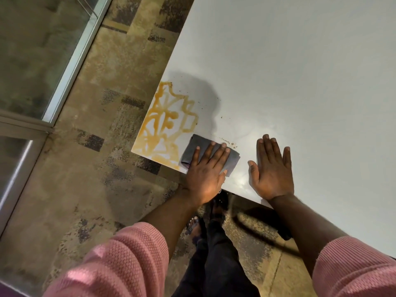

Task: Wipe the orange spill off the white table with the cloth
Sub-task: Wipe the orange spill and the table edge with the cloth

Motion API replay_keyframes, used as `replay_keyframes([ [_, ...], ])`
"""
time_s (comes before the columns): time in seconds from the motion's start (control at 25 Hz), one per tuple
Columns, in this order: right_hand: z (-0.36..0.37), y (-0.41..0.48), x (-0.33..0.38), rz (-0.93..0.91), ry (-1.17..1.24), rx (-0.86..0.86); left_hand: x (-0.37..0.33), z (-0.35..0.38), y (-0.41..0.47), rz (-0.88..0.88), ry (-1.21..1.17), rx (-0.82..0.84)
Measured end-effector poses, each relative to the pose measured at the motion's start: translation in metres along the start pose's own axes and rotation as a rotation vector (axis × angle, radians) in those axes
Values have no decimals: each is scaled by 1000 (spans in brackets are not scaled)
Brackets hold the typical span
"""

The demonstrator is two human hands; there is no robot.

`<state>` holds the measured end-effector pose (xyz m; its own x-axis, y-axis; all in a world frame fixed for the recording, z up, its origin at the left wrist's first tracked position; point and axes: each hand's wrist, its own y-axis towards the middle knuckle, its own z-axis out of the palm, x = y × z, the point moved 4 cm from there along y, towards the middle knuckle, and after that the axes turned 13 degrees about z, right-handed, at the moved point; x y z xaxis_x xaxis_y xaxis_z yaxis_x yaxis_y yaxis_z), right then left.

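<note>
An orange spill (165,123) spreads in streaks over the near left corner of the white table (300,71), reaching the table's left edge. A folded grey cloth (198,144) lies flat on the table at the spill's right lower end. My left hand (205,170) presses flat on the cloth, fingers spread over it. My right hand (271,168) rests flat on the bare table to the right of the cloth, fingers apart and holding nothing. Small brown specks (228,142) dot the table just beyond the cloth.
The table's near edge runs under both wrists. Patterned brown carpet (102,168) covers the floor to the left. A glass panel with a metal frame (70,67) stands at far left. My legs and feet (214,232) are below the table edge.
</note>
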<state>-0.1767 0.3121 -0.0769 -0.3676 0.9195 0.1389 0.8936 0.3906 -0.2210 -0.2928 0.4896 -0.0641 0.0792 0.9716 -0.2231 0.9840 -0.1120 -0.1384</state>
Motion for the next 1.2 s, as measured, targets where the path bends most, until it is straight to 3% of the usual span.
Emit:
replay_keyframes([
  [0.2,-1,-1,2,-1,15,-7,0,-7,32,-90,0,-4],
  [0.52,-1,-1,0,-2,11,-13,-41,11,-23,-79,-47,0],
  [0.72,-1,0,0,-12,26,-1,-27,-3,32,-46,-27,23],
  [0.92,-1,-1,0,7,31,6,6,-20,86,-123,-28,-38],
  [1.2,-2,-2,-2,2,23,-3,-26,1,-16,-205,-72,-63],
])
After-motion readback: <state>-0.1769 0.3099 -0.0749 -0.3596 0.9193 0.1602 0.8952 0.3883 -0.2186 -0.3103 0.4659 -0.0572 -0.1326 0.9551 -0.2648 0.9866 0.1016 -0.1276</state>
